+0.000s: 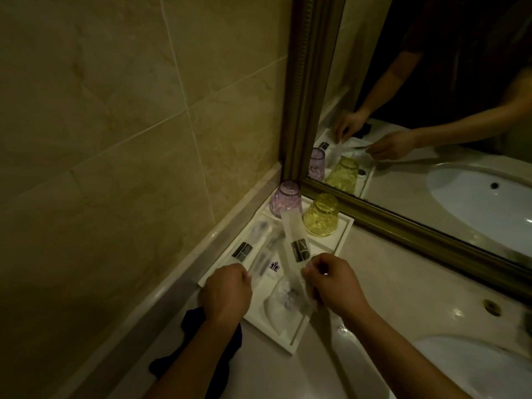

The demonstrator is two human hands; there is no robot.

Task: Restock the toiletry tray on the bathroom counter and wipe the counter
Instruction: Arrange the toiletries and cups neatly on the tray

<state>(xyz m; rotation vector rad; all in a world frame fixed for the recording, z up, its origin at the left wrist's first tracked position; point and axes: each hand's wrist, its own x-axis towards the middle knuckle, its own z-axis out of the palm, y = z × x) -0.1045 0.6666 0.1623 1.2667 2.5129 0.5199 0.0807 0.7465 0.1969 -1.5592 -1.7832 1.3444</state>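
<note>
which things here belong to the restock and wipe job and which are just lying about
Job: tray, long packet pinched by right hand, second packet in left hand, dark cloth, counter.
Lying about: purple glass, yellow glass, sink, mirror.

The left forearm (184, 367) and right forearm (403, 349) are bare; the mirror (355, 47) reflects a dark short-sleeved top (460, 53).
</note>
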